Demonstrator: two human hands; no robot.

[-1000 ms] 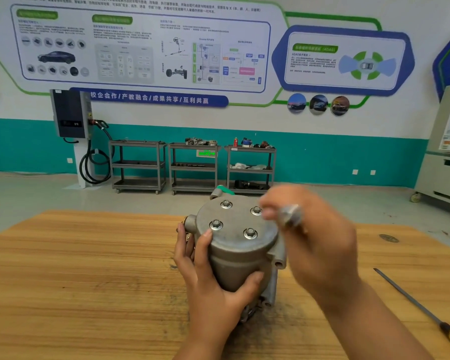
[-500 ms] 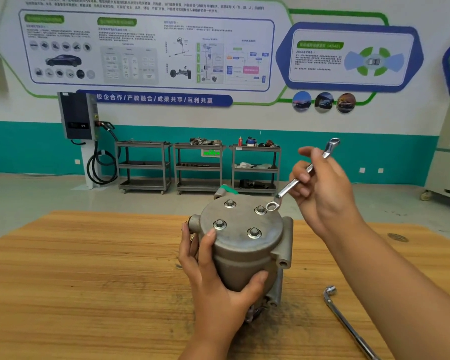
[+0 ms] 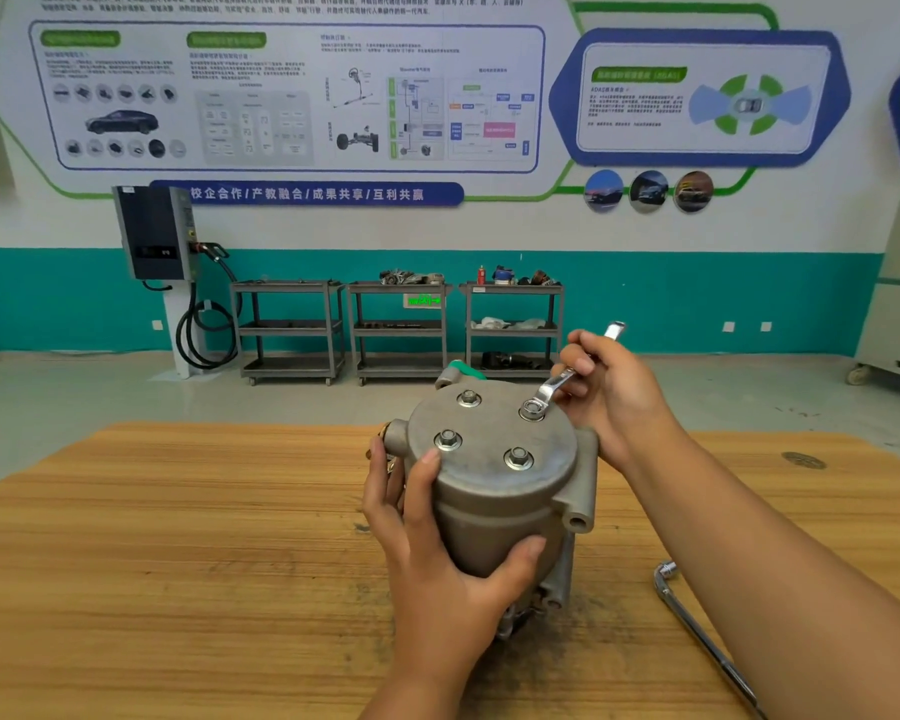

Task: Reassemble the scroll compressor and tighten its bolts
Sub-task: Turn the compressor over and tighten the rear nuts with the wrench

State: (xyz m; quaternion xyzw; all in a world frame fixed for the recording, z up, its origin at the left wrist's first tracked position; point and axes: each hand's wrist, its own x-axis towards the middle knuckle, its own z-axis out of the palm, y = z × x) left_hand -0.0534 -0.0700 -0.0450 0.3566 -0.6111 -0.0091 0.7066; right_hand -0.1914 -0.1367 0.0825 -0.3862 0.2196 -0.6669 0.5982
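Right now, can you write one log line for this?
left hand: grips compressor | right hand: holds wrench, ring end on far-right bolt | step: bolt tightening

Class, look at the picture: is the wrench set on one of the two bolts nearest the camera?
No, the wrench, held by the right hand, has its ring end on the far right bolt.

Automotive training workshop: wall-mounted EV charger (image 3: 156,233), parts-laden tool carts (image 3: 400,330) (three), vehicle-systems wall posters (image 3: 292,96), wooden worktop (image 3: 178,563).
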